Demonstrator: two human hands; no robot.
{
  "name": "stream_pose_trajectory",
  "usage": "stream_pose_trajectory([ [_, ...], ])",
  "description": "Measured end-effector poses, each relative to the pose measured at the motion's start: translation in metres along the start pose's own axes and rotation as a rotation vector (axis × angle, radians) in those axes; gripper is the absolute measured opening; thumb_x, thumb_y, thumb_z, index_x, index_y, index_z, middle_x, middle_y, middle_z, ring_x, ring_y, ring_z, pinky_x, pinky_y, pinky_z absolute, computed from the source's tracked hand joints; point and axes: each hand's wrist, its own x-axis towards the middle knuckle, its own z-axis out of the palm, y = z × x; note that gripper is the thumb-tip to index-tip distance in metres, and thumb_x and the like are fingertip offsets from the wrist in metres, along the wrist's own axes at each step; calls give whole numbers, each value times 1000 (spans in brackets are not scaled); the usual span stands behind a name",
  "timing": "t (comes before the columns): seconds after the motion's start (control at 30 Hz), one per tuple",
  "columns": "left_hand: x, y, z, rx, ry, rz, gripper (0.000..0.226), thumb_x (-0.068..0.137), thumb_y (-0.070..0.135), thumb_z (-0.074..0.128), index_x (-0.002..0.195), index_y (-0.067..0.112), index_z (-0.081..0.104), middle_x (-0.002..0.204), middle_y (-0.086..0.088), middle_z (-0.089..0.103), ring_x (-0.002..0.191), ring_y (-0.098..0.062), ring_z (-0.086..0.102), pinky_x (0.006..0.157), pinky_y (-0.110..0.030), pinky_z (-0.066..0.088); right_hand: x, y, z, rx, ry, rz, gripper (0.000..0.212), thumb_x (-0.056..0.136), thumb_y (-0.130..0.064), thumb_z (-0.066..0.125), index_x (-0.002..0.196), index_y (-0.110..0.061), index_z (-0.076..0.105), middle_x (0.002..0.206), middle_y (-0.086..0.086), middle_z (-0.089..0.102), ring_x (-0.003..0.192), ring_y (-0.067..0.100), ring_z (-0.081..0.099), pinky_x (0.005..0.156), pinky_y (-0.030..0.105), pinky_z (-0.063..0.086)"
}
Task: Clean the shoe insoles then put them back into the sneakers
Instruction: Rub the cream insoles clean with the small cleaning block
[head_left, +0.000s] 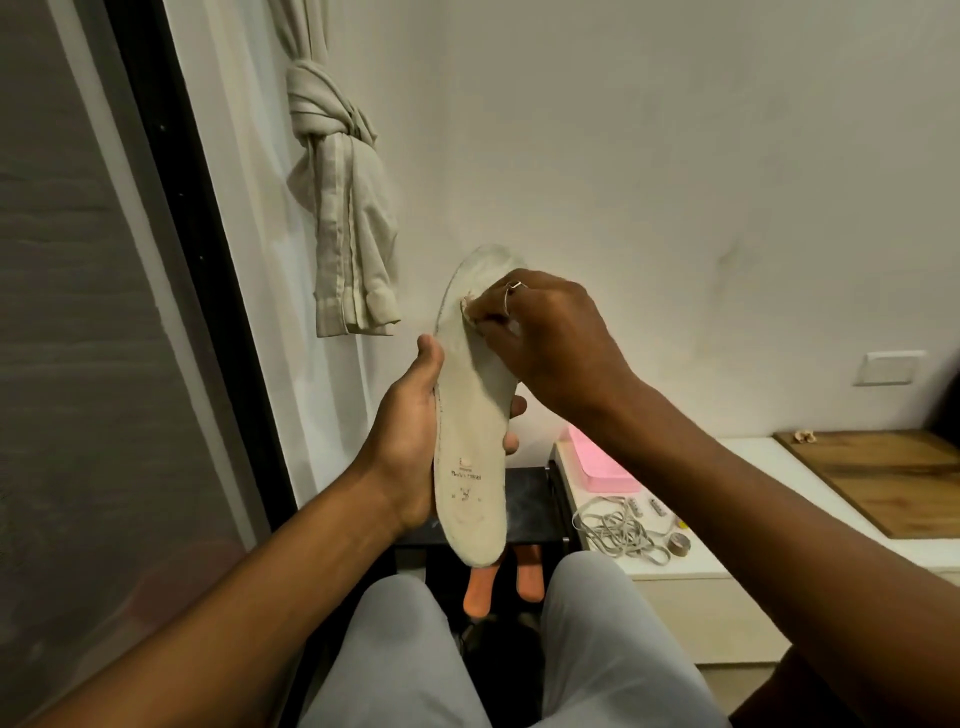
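**Cleaning under way, refitting still to come**

The left hand (410, 431) grips the pale insole (470, 447) upright at centre, fingers curled round it. The right hand (550, 338) pinches a small wipe (467, 312) against its far toe end. Returning the insoles to the sneakers seems to remain.

Dim, warm indoor light, soft shadows, slight overall softness, wide-angle bending at the edges.

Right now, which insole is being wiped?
The pale grey insole, gripped by the left hand; the right hand presses a cloth on its toe. The two orange insoles lie below.
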Motion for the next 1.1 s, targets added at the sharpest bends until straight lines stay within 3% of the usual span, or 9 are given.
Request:
stream_pose_trajectory([
  [0.07,-1,2,1,-13,-4,11,69,102,64,25,115,17,75,101,-16,67,83,-30,58,74,-44,46,-6,-7,2,112,-32,28,12,89,-10,75,100,-10,80,94,4,75,81,16,70,75,34,59],
  [0.17,0,1,0,-12,33,14,71,103,62,24,93,23,82,101,-16,71,93,-36,60,89,-55,48,-21,-20,-1,261,-164,-17,11,86,-11,79,97,-12,80,93,0,75,80,9,70,75,28,58],
  [0.3,-3,-1,2,4,-74,-60,75,100,70,21,111,18,74,92,-17,64,71,-29,55,68,-38,43,-2,4,-6,95,-46,-15,12,88,-10,76,99,-10,80,94,4,74,79,16,69,74,34,60],
  [0.4,-6,0,2,21,-120,-99,78,98,72,19,114,18,72,92,-16,63,69,-28,54,66,-36,40,6,6,-5,119,39,84,11,88,-12,76,98,-13,81,94,1,75,81,11,68,77,29,58],
  [0.57,-4,-1,5,-21,-52,-37,71,101,67,19,119,18,68,94,-12,70,77,-24,61,67,-39,46,-13,-16,-7,280,-160,35,11,87,-14,79,98,-14,81,95,-1,75,81,6,68,73,13,54],
  [0.73,-7,0,5,72,-114,-97,79,96,73,16,130,20,64,95,-16,67,68,-24,57,60,-33,48,9,9,-7,81,95,108,10,89,-13,75,98,-12,81,94,4,75,82,16,69,76,31,58],
  [0.9,-5,-2,6,12,-25,-30,70,100,68,21,125,19,65,91,-8,72,71,-20,68,66,-38,49,-16,-19,-1,242,-76,-7,11,87,-13,78,97,-14,81,93,0,75,81,9,69,74,23,56],
  [1.0,-6,-1,4,61,-67,-70,78,97,72,19,122,19,69,92,-14,68,68,-23,59,64,-34,46,-3,3,-3,80,46,25,9,89,-10,73,95,-10,80,91,5,73,78,19,68,72,38,58],
  [1.1,-6,-1,4,99,-65,-77,79,98,72,18,121,20,73,98,-16,70,71,-26,59,71,-37,46,4,17,-7,15,68,92,12,90,-8,71,98,-9,79,93,7,73,80,21,68,73,41,58],
])
